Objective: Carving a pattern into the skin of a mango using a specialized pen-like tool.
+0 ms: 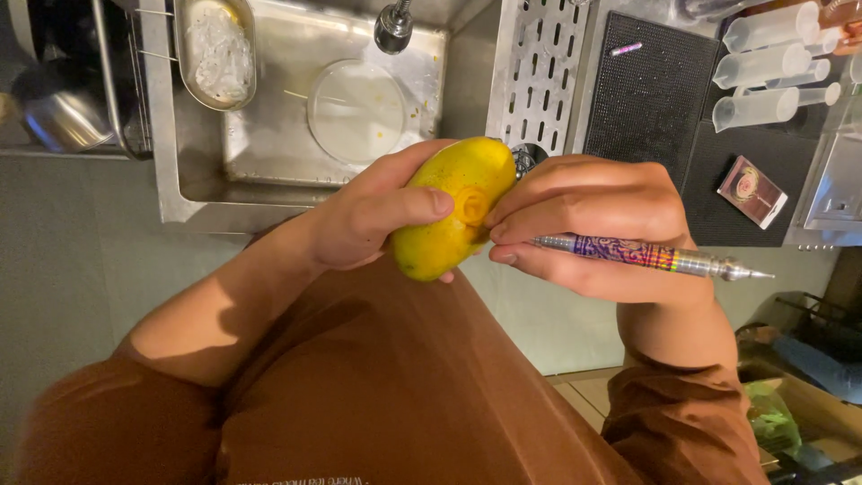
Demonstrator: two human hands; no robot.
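My left hand (377, 211) grips a yellow mango (449, 211) with a green-tinged lower end, thumb across its side. A small rose-like spiral is carved into the mango's skin near its right edge. My right hand (597, 224) holds a slim metal carving tool (651, 256) with an iridescent patterned handle, like a pen. Its working end is hidden behind my fingers at the carved spot; the pointed back end sticks out to the right. Both arms wear brown sleeves.
A steel sink (202, 202) lies beyond the hands, holding a round clear lid (356, 110) and a metal tray (215, 49). A faucet head (393, 27) hangs above. A perforated drain panel (539, 72), black mat (660, 81), clear measuring cylinders (763, 63) and a small card (752, 190) are at right.
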